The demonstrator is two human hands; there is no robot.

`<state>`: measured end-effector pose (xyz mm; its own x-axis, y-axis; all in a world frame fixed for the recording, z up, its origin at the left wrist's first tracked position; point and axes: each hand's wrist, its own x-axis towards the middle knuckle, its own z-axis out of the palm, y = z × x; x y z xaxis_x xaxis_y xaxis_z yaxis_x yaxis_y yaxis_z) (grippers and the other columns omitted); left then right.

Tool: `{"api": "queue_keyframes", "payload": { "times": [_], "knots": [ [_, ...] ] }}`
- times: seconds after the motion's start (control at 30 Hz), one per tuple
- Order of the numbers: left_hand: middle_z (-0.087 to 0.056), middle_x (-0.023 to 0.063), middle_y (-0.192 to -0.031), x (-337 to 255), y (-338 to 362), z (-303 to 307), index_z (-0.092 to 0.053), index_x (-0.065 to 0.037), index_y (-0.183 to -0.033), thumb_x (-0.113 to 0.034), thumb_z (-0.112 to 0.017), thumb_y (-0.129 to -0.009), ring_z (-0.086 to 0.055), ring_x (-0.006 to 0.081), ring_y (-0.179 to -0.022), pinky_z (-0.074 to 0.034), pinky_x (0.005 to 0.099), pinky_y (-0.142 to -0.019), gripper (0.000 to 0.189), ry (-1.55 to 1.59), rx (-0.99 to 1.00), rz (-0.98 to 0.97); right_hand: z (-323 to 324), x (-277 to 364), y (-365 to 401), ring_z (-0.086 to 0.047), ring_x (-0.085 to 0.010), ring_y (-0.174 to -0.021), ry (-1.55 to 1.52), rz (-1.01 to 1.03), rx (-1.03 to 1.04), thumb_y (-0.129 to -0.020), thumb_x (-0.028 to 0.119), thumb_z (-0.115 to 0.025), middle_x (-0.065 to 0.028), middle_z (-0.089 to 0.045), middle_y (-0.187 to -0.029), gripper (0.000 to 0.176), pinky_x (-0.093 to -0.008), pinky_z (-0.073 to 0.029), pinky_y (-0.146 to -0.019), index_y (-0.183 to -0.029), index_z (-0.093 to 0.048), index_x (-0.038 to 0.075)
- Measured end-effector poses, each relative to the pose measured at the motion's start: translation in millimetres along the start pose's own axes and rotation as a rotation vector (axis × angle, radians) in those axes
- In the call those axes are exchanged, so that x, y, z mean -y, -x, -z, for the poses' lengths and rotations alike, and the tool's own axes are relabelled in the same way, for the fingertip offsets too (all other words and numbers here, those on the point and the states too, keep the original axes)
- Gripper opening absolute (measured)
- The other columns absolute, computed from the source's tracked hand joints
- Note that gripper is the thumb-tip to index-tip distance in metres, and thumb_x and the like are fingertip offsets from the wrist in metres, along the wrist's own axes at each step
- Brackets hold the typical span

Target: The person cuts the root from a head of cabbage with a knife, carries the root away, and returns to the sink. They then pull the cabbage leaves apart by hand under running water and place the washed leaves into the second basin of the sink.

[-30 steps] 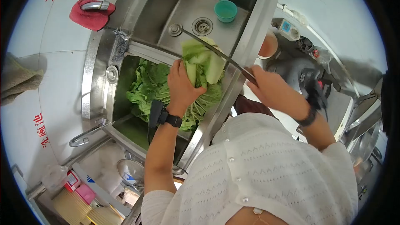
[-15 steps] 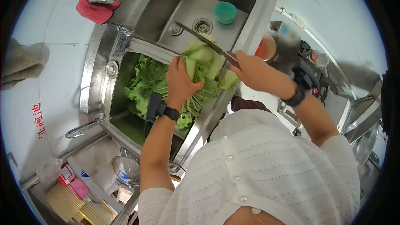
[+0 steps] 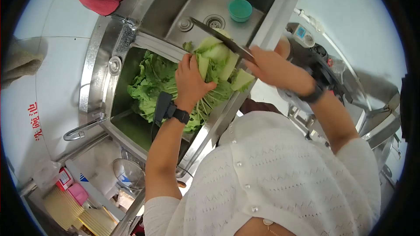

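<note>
Leafy Chinese cabbage (image 3: 218,59) with pale green stems lies over the near sink basin, and its large green leaves (image 3: 151,81) spread into that basin. My left hand (image 3: 190,83) presses on the cabbage, fingers together at the top and thumb reaching round the near side. In my right hand (image 3: 273,67) is a kitchen knife (image 3: 221,38), gripped by its handle. Its long dark blade slants across the far end of the stems. A pale stem piece (image 3: 242,80) sits at the basin's right rim, below the knife handle. What lies directly under the cabbage is hidden.
A small green bowl (image 3: 240,10) stands in the far sink basin (image 3: 199,6) beside the drain. A red cloth (image 3: 98,2) hangs over one faucet; another faucet (image 3: 76,135) is at lower left. Chopsticks (image 3: 63,205) lie in a rack. A power socket (image 3: 305,36) is at right.
The view has shifted slightly. The knife remains across the stems, and the stem piece by the rim shows more fully. A small leafy bit now shows above my left fingertips.
</note>
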<state>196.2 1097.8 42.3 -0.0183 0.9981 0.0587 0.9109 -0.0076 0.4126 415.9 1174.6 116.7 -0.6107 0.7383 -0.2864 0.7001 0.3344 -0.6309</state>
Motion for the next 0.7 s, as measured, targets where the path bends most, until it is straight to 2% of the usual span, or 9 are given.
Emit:
{"api": "queue_keyframes", "payload": {
  "times": [0.07, 0.17, 0.23, 0.4, 0.47, 0.5, 0.6, 0.63, 0.7],
  "knots": [
    [-0.036, 0.0163, -0.117, 1.5, 3.5, 0.2, -0.039, 0.003, -0.115, -0.03, -0.074, -0.048, -0.037, 0.0332, -0.105, -0.033, 0.0431, -0.086, 0.082, 0.029, 0.01, 0.005, 8.9, -11.2, 36.0, -0.054, -0.0414, -0.071, -0.027, 0.031, 0.052, -0.084, 0.021, -0.046, -0.0249, -0.054, -0.07, 0.026, -0.0452, -0.043, -0.06, -0.088, -0.041, -0.004],
    [-0.035, 0.0161, -0.118, 2.2, 4.1, -4.7, -0.039, 0.003, -0.115, -0.03, -0.074, -0.047, -0.037, 0.0331, -0.105, -0.033, 0.0432, -0.087, 0.083, -0.008, 0.001, -0.009, -15.6, -14.9, 13.1, -0.055, -0.0412, -0.069, 0.004, 0.029, 0.017, -0.083, 0.022, -0.047, -0.0253, -0.055, -0.075, 0.027, -0.0477, -0.043, -0.061, -0.087, -0.042, -0.005],
    [-0.035, 0.0161, -0.118, 0.0, 8.0, -3.2, -0.039, 0.003, -0.115, -0.03, -0.074, -0.047, -0.037, 0.0332, -0.105, -0.033, 0.0431, -0.087, 0.083, -0.03, -0.011, -0.002, -27.2, -9.1, -28.7, -0.055, -0.0411, -0.069, 0.005, 0.062, 0.0, -0.083, 0.022, -0.047, -0.0249, -0.055, -0.075, 0.027, -0.0475, -0.043, -0.061, -0.087, -0.043, -0.004],
    [-0.034, 0.0169, -0.119, 6.8, 2.3, -3.8, -0.037, 0.004, -0.116, -0.029, -0.075, -0.047, -0.036, 0.034, -0.107, -0.032, 0.0425, -0.088, 0.086, 0.022, -0.02, 0.02, -7.5, -7.6, -42.2, -0.055, -0.0404, -0.068, 0.073, 0.168, -0.068, -0.083, 0.024, -0.047, -0.0235, -0.056, -0.071, 0.027, -0.0465, -0.043, -0.06, -0.087, -0.043, -0.003],
    [-0.034, 0.0176, -0.12, 7.8, 9.1, -5.8, -0.036, 0.004, -0.117, -0.028, -0.075, -0.046, -0.035, 0.035, -0.109, -0.032, 0.0426, -0.089, 0.087, 0.061, -0.044, 0.002, 12.4, -3.3, -24.1, -0.055, -0.0397, -0.068, 0.101, 0.119, -0.074, -0.083, 0.025, -0.047, -0.0229, -0.056, -0.071, 0.027, -0.0459, -0.044, -0.059, -0.086, -0.044, -0.002],
    [-0.034, 0.0176, -0.12, 5.4, 14.8, -6.0, -0.036, 0.004, -0.117, -0.028, -0.075, -0.046, -0.035, 0.035, -0.109, -0.032, 0.0426, -0.089, 0.087, 0.061, -0.038, 0.005, 25.2, 3.0, -19.3, -0.051, -0.0416, -0.072, 0.07, 0.082, 0.009, -0.086, 0.025, -0.046, -0.023, -0.053, -0.075, 0.027, -0.0454, -0.039, -0.061, -0.088, -0.041, -0.001],
    [-0.033, 0.0191, -0.121, 6.2, 9.2, -2.4, -0.036, 0.004, -0.118, -0.027, -0.075, -0.046, -0.034, 0.0359, -0.111, -0.031, 0.0435, -0.09, 0.088, 0.064, -0.025, 0.044, 26.1, 1.6, -1.2, -0.051, -0.0405, -0.071, 0.059, 0.008, 0.096, -0.086, 0.024, -0.046, -0.0227, -0.053, -0.075, 0.026, -0.0448, -0.039, -0.06, -0.088, -0.042, -0.001],
    [-0.033, 0.0195, -0.121, 6.7, 10.0, -3.2, -0.035, 0.004, -0.118, -0.028, -0.075, -0.047, -0.033, 0.0358, -0.112, -0.031, 0.0438, -0.09, 0.088, 0.078, -0.025, 0.047, 21.0, -0.8, 11.4, -0.051, -0.0394, -0.071, 0.147, 0.068, 0.069, -0.085, 0.024, -0.046, -0.0226, -0.052, -0.073, 0.025, -0.0448, -0.039, -0.06, -0.088, -0.042, 0.0],
    [-0.033, 0.0199, -0.122, 6.5, 11.7, -6.0, -0.034, 0.004, -0.119, -0.028, -0.075, -0.047, -0.033, 0.0358, -0.112, -0.031, 0.0441, -0.091, 0.089, 0.093, -0.02, 0.045, 12.8, -13.2, 31.5, -0.053, -0.0391, -0.068, 0.114, 0.043, 0.076, -0.085, 0.023, -0.048, -0.0234, -0.053, -0.073, 0.026, -0.0448, -0.041, -0.06, -0.087, -0.042, -0.002]
  ]
}}
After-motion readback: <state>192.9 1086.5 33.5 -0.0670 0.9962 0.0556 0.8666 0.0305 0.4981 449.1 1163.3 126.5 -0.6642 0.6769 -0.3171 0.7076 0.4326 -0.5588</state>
